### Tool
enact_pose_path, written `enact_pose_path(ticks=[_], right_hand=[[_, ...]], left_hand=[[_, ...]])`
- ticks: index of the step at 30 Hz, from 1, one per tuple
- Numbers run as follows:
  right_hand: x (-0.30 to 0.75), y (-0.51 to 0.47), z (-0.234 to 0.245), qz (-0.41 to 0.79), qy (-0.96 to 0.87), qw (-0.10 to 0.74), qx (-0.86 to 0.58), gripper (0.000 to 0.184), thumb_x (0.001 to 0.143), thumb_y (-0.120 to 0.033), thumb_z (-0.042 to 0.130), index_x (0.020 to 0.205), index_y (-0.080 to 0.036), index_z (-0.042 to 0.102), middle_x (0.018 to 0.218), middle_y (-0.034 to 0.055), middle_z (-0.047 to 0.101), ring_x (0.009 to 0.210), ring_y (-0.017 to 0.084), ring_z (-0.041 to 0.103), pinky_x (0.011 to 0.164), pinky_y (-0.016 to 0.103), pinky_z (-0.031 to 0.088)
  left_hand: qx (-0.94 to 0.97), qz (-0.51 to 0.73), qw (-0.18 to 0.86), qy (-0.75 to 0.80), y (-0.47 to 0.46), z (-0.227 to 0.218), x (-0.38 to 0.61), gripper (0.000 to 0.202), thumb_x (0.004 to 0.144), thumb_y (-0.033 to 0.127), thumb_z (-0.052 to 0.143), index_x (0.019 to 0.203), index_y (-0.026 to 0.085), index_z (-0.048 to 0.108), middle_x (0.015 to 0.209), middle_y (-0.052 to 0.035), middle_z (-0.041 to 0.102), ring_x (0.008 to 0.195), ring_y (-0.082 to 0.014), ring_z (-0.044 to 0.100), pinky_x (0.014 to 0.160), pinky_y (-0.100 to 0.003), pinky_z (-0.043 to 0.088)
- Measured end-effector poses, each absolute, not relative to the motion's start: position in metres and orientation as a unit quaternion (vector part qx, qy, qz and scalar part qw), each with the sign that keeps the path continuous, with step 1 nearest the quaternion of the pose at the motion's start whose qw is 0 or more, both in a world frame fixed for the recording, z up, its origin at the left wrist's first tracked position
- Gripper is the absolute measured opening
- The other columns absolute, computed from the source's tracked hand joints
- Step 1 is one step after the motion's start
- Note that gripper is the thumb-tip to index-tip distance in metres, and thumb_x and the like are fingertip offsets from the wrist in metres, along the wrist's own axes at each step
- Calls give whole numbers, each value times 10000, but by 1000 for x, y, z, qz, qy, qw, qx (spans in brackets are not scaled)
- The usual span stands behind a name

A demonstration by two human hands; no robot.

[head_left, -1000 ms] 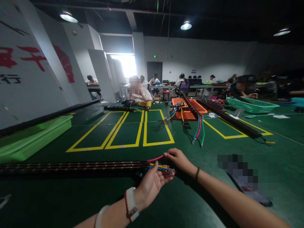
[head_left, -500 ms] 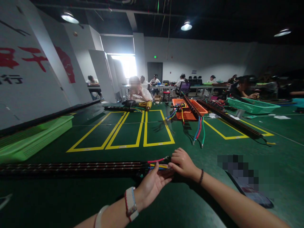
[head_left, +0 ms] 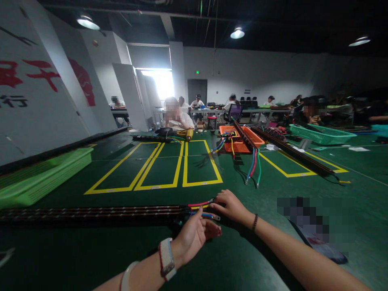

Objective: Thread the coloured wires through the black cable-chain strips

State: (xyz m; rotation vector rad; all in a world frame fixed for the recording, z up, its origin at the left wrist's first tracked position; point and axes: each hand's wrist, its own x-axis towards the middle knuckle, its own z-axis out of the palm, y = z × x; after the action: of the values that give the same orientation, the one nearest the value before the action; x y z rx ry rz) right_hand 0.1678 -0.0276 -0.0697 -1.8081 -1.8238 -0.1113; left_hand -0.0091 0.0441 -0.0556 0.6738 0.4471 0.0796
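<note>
With the left hand (head_left: 192,237) loosely uncurled, the yellow wire (head_left: 205,206), seemingly pinched by the right hand (head_left: 230,207), is best kept untwisted.

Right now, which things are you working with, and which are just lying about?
Being worked on, it seems:
- long dark bundle
- its red wire, yellow wire and blue wire

Apparently just lying about:
- light-green basket
- orange basket
- teal basket

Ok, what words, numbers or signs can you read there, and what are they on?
"行": black, on the left wall; character before it cut off.
"干", apparently: red, same wall; the red one beside it is cut off.
Too small to read: green sign, white labels on yellow outlines.
</note>
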Motion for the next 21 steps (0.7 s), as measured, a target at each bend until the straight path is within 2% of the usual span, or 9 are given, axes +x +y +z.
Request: enact_pose_path(ticks=[3, 8, 13, 16, 18, 21], right_hand=[[171, -23, -72, -81, -670, 246, -696, 355, 892, -462, 510, 697, -176, 588, 670, 12, 584, 675, 150, 456, 645, 280, 246], [171, -23, -71, -122, -651, 244, -709, 338, 889, -444, 523, 694, -175, 583, 673, 11, 580, 676, 147, 440, 646, 291, 232], [167, -33, -63, -137, -725, 213, -640, 392, 904, -434, 472, 627, -162, 528, 612, 14, 495, 640, 136, 393, 671, 296, 248], [166, -39, -58, -170, -692, 240, -659, 425, 907, -481, 407, 647, -158, 498, 651, 28, 488, 657, 149, 383, 665, 306, 251], [166, -42, -55, -194, -684, 264, -652, 458, 923, -497, 313, 674, -156, 491, 679, 41, 484, 668, 160, 381, 657, 314, 255], [162, -45, -53, -222, -750, 249, -571, 512, 921, -529, 252, 648, -164, 483, 640, 34, 456, 634, 159, 362, 639, 324, 252]], left_hand=[[343, 48, 910, 228, 44, -53, -10, 482, 909, 449, 332, 792, 78, 617, 558, -70, 594, 564, -159, 580, 662, -273, 435], [352, 50, 908, 220, 44, -51, -9, 452, 907, 432, 330, 790, 91, 602, 488, -41, 528, 495, -140, 515, 609, -259, 403], [366, 52, 902, 221, 43, -56, -10, 427, 910, 398, 321, 755, 96, 580, 517, -40, 525, 505, -136, 510, 603, -255, 391], [372, 54, 900, 221, 44, -58, -11, 457, 908, 430, 317, 726, 94, 568, 534, -45, 524, 515, -133, 508, 611, -254, 392], [366, 53, 902, 223, 44, -57, -11, 458, 906, 449, 323, 782, 89, 578, 536, -36, 518, 514, -131, 503, 613, -252, 391], [351, 49, 906, 232, 44, -55, -10, 442, 900, 460, 348, 817, 89, 575, 563, -27, 518, 510, -120, 491, 599, -243, 386]])
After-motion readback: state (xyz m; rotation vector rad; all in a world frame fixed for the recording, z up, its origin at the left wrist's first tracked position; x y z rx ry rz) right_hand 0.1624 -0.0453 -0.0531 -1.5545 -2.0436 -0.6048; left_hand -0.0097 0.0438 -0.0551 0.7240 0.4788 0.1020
